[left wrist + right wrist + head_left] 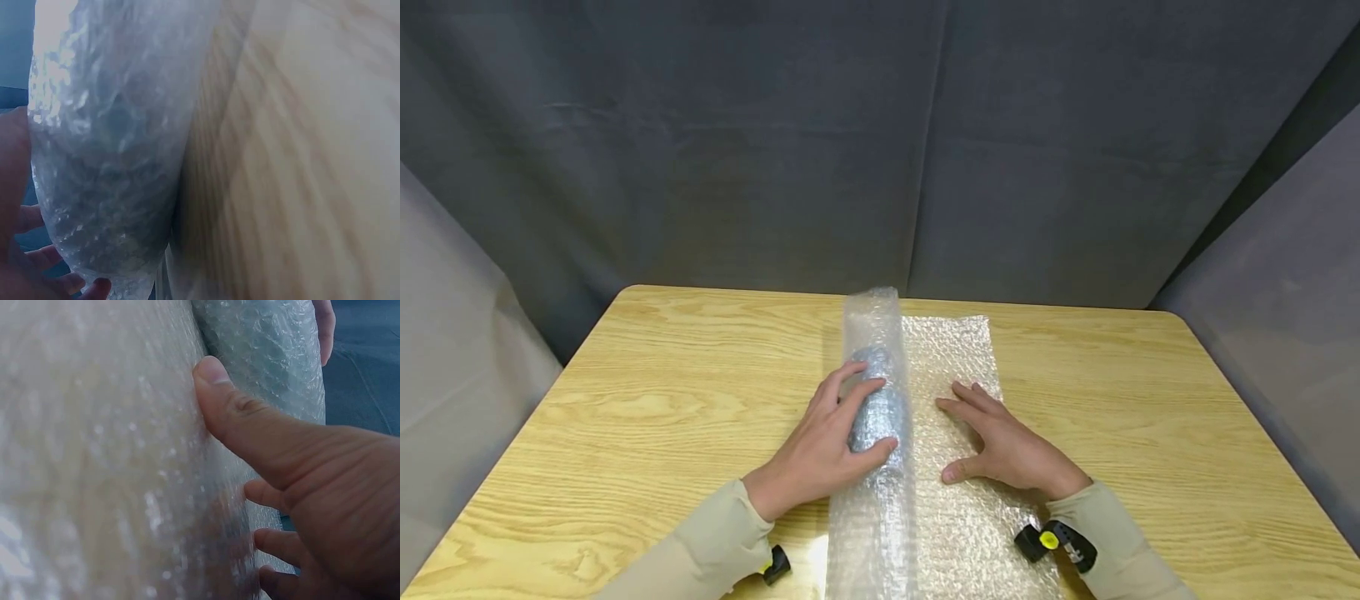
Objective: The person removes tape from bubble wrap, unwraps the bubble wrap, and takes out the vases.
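Note:
A bluish-grey object [880,408], rounded and long, lies inside a roll of bubble wrap [871,325]; its kind cannot be told through the layers. Across this bundle lies my left hand [827,442], its fingers spread and its thumb on the near right side. In the left wrist view the wrapped bundle [112,144] bulges beside that hand's fingertips. My right hand [1011,446] rests over the flat sheet of bubble wrap [955,350] right of the roll, thumb and fingers spread apart. The right wrist view shows its thumb [231,403] against the sheet.
The wooden table [647,417] extends to both sides of the wrap. A dark grey curtain [775,167] hangs behind its back edge, and pale cloth [1277,292] hangs at the right. The wrap runs down past the bottom of the head view.

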`<state>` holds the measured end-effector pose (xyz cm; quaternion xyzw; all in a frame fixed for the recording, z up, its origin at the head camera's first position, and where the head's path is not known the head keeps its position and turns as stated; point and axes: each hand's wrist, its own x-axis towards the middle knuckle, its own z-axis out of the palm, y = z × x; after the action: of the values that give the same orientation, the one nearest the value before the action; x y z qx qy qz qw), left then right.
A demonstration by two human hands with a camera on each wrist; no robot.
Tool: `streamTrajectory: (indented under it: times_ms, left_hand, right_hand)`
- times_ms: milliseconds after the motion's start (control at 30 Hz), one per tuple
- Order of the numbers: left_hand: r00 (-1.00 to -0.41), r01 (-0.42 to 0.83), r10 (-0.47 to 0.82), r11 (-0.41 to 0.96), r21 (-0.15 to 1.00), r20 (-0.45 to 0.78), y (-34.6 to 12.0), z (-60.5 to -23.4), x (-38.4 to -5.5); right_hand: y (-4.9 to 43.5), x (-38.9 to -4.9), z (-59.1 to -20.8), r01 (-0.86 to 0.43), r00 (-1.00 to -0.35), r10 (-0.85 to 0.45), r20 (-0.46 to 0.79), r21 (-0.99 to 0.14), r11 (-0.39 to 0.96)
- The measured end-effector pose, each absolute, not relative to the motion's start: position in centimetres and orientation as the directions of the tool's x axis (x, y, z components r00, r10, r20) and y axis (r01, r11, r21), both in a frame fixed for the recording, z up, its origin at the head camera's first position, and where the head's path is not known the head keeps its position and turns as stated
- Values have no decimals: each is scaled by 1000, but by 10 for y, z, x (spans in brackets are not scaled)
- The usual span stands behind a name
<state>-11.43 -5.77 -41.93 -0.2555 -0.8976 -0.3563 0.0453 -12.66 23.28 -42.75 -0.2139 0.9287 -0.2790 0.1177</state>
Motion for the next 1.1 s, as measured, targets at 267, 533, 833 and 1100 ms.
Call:
streamTrajectory:
  times_ms: [267,533,833,1100]
  left_hand:
    - [-852,511,455,618,598,259,-69,-418,-115]
    - [-852,504,474,627,593,223,-79,-412,-116]
    - [-869,457,466,626,631,168,-93,-413,-116]
    - [-873,427,468,596,680,138,-110,-420,-115]
  right_hand:
    - [233,-127,-426,-328,-880,-463,-106,-568,755]
    - [232,-128,-426,-327,-879,-463,-113,-565,757]
    - [232,-127,-426,-322,-877,-465,-117,-574,753]
    - [233,-127,-427,-298,-873,-465,-145,-596,745]
